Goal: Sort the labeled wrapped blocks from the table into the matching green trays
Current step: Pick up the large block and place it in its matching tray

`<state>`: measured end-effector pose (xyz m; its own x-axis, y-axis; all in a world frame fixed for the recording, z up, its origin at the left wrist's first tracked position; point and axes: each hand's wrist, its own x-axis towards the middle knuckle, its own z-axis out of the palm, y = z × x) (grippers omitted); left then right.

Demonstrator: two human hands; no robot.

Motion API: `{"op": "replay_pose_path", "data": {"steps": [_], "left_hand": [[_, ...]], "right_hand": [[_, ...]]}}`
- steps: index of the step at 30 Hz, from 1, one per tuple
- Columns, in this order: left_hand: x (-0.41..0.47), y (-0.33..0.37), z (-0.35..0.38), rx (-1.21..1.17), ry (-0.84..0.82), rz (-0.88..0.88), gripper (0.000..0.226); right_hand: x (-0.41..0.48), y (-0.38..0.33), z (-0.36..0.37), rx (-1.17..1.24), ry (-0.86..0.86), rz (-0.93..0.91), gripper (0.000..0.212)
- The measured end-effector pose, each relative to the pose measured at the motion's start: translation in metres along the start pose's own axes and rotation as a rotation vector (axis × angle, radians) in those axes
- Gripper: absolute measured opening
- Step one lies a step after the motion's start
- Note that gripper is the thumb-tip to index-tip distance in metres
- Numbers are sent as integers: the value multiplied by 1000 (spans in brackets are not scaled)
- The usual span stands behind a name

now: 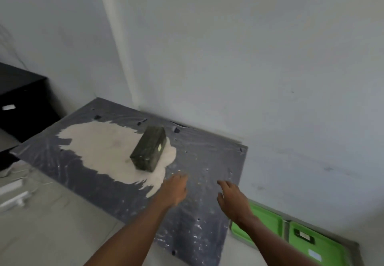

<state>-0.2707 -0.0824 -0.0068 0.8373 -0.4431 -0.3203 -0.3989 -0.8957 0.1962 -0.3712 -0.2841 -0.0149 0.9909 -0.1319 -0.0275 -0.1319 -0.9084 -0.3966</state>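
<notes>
While hands hover, block [149, 148] label [160, 148] illegible

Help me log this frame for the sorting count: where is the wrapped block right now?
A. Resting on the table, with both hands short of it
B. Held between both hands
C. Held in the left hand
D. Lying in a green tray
A: the wrapped block sits on the table, on its pale worn patch, while the left hand and right hand are open, empty and not touching it.
</notes>
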Motion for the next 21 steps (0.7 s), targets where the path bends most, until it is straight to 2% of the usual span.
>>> {"op": "replay_pose_path", "data": {"steps": [6,13,21], "left_hand": [[13,-65,-18,-69,6,-95,55],[50,-112,-43,-67,63,-194,50],[110,-159,-47,-26,-5,-238,55]], "right_hand": [[62,-60,22,19,-45,-112,42],[128,-94,41,54,-96,-167,41],[176,-105,69,51,-115,-76,42]]}}
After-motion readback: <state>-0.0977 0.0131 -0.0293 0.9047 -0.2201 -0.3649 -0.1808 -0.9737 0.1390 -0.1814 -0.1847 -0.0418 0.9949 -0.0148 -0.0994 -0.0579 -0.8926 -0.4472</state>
